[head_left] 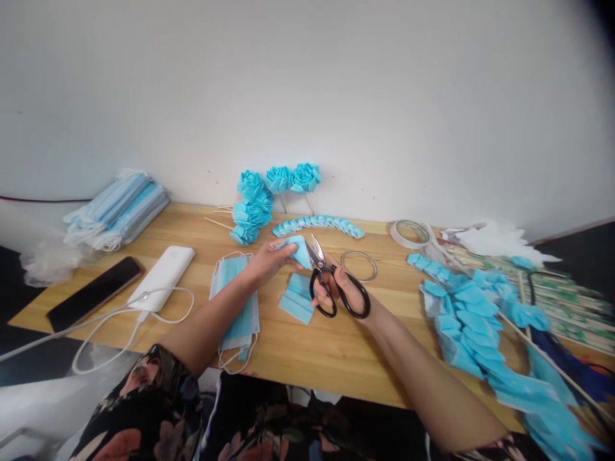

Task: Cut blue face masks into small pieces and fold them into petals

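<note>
Between the fingers and thumb of my left hand (270,261) is a small folded piece of blue fabric (298,250). My right hand (346,289) has its fingers through the black loops of a pair of scissors (319,256). The scissor blades stand apart, close to the right edge of the fabric; whether they touch it I cannot tell. Below both hands, flat blue fabric pieces (296,299) lie on the wooden table (336,358). Under my left forearm is a blue face mask (237,320) with white ear loops, partly covered by the arm.
Blue fabric flowers on sticks (252,208) stand by the wall, behind a curved pleated strip (319,223). To the left are stacked masks (118,208), a phone (96,291) and a cabled white power bank (163,278). Tape (410,235) and a blue petal chain (471,320) lie right.
</note>
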A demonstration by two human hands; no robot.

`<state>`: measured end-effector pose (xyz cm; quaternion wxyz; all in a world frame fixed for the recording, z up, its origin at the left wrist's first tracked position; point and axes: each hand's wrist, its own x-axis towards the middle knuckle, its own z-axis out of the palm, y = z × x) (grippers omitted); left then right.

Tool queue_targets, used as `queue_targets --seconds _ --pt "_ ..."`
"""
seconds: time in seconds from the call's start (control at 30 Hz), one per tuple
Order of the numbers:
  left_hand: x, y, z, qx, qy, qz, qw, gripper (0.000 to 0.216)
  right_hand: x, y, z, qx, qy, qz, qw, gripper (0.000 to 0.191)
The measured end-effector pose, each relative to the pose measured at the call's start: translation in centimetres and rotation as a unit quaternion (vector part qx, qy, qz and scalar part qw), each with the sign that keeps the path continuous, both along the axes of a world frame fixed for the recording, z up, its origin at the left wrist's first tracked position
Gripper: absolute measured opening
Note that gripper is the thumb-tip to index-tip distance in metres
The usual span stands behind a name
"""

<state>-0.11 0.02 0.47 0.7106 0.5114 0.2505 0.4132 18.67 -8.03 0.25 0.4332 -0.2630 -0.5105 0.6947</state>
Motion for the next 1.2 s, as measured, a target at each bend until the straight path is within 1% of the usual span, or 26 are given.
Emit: queue_targets --seconds 0.27,0.37,0.47,0.63,0.8,0.93,1.0,1.03,1.1,1.2 --pt "-0.2 0.3 -0.2 0.012 -0.01 0.016 1.0 0.043 0.2 -0.1 0.0 0.008 -0.011 0.028 1.0 0.075" --pt "-0.2 0.5 -0.3 0.01 -0.009 0.029 0.999 0.045 0.3 -0.2 0.1 0.015 -0.004 0.03 0.999 0.074" --pt "-0.3 0.6 -0.4 0.004 -0.006 0.04 0.999 0.048 0.6 -0.1 0.3 0.006 0.004 0.026 1.0 0.075" --pt "-0.4 0.8 -0.5 -0.002 0.003 0.032 0.999 0.055 0.8 -0.2 0.6 0.004 -0.007 0.03 1.0 0.076" --pt "-0.4 0.7 -0.5 0.001 -0.001 0.033 0.999 0.057 0.9 -0.2 0.5 0.02 -0.018 0.046 0.999 0.075" --pt "-0.4 0.7 -0.6 0.004 0.006 0.032 0.999 0.058 0.9 -0.3 0.4 0.019 -0.021 0.043 0.999 0.073" --pt "-0.4 0.7 -0.6 0.0 0.009 0.033 0.999 0.057 0.8 -0.2 0.6 0.022 -0.017 0.016 0.999 0.071" --pt "-0.4 0.6 -0.5 -0.002 0.009 0.033 0.999 0.055 0.8 -0.1 0.7 0.026 -0.014 -0.011 0.999 0.07" --pt "-0.3 0.5 -0.3 -0.008 0.008 0.026 1.0 0.051 0.6 0.2 1.0 0.038 -0.019 -0.098 0.994 0.07" --pt "-0.2 0.1 0.2 -0.023 0.005 -0.008 1.0 0.044 0.5 0.6 1.4 0.052 -0.077 -0.237 0.967 0.073"
